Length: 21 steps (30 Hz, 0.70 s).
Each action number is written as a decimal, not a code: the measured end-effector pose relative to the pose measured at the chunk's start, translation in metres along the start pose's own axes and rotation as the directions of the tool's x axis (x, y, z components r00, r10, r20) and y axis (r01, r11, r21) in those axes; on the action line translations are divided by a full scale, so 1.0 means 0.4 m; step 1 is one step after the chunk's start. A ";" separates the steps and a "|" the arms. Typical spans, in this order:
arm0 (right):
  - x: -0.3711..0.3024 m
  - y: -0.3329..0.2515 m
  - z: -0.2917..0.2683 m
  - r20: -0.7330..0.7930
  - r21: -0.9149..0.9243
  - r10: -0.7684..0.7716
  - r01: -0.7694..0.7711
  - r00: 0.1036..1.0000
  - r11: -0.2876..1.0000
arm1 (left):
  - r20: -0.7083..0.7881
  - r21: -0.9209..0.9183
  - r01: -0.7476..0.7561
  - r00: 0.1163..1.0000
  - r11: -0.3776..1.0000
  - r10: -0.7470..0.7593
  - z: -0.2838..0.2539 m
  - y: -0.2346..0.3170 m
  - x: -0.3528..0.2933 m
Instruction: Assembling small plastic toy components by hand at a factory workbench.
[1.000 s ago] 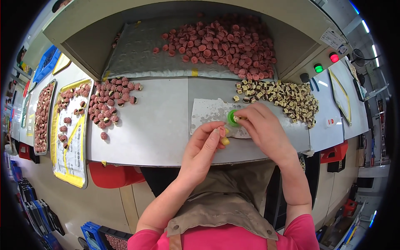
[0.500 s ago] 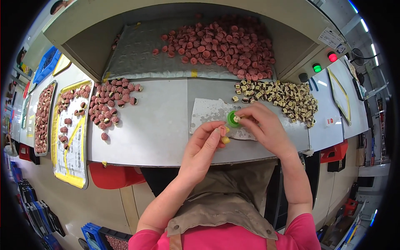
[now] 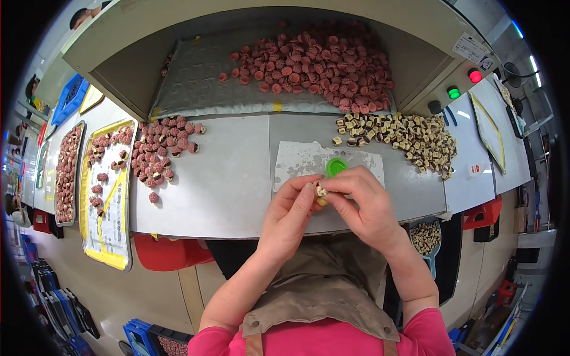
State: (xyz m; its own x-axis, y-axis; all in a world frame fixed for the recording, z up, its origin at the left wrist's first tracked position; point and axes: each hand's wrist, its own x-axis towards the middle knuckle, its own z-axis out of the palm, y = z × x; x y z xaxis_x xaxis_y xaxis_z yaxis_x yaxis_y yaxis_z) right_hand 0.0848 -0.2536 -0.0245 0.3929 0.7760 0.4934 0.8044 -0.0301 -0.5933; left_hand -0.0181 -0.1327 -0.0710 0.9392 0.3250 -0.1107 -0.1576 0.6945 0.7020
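Close together over the near edge of the bench, my two hands meet at one small piece. My left hand is closed in a pinch on a pink cup-shaped shell, now mostly hidden by fingers. My right hand pinches a small cream-and-dark block against that shell. Something yellow shows just under the fingertips. Just beyond the hands, a small round green dish sits on a spotted white sheet. Many cream-and-dark blocks lie heaped to the right. Joined pink pieces with dark and cream filling are gathered on the left.
A cabinet overhangs the back, with a heap of pink shells on a grey cloth inside. Red and green lamps sit on its right side. A yellow-edged tray stands left; a blue-green scoop of bits is below the bench.
My right hand has moved left and nearer from the green dish, bringing the small block to the shell in my left hand. The scoop below the bench has come into view.
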 end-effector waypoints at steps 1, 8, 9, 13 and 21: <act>-0.009 -0.002 0.009 -0.016 0.128 0.123 -0.120 0.992 0.984 | 0.001 0.001 0.000 1.000 1.000 0.000 0.003 -0.002 -0.003; -0.038 -0.006 0.037 -0.124 0.114 0.156 -0.142 0.980 0.983 | 0.009 0.337 -0.170 0.984 0.926 0.178 0.012 -0.009 -0.018; -0.042 -0.004 0.035 -0.117 0.108 0.156 -0.144 0.981 0.984 | 0.013 0.338 -0.169 0.985 0.926 0.175 0.012 -0.007 -0.015; -0.041 -0.022 0.007 -0.092 0.143 0.223 -0.209 0.970 0.967 | 0.043 0.266 -0.031 0.999 0.964 0.021 0.006 0.008 -0.003; -0.050 0.011 -0.024 0.007 0.155 0.156 -0.155 0.988 0.976 | 0.157 0.220 -0.007 0.987 0.975 -0.028 0.022 0.008 -0.002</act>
State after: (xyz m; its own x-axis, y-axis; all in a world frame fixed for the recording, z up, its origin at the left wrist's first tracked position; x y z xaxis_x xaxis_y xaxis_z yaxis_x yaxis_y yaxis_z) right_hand 0.0847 -0.2753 -0.0311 0.5107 0.7660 0.3905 0.6550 -0.0524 -0.7538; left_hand -0.0168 -0.1364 -0.0626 0.9795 0.2005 -0.0186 -0.0933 0.5338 0.8405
